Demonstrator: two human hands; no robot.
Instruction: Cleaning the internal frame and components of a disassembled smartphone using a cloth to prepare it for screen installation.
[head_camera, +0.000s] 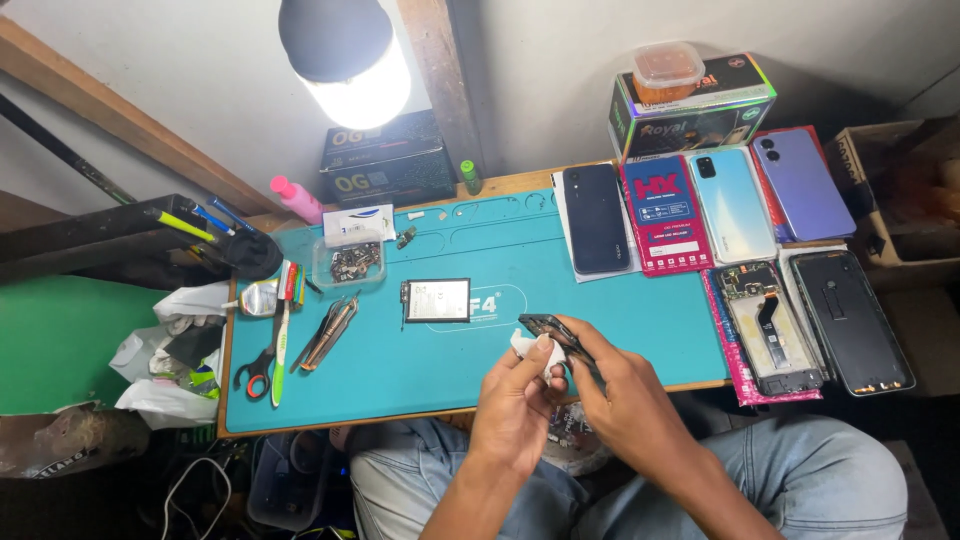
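The left hand (520, 395) is pinching a small white wad of cloth or tissue (527, 347) between curled fingers, pressing it against the near end of a thin, dark, flat phone frame (553, 333) held just above the front edge of the teal work mat (400, 375) on the desk. The right hand (615, 395) is gripping that frame by its edges, fingers closed around it. The frame is looking light, stiff and likely fragile, so its rim is seeming the safest hold.
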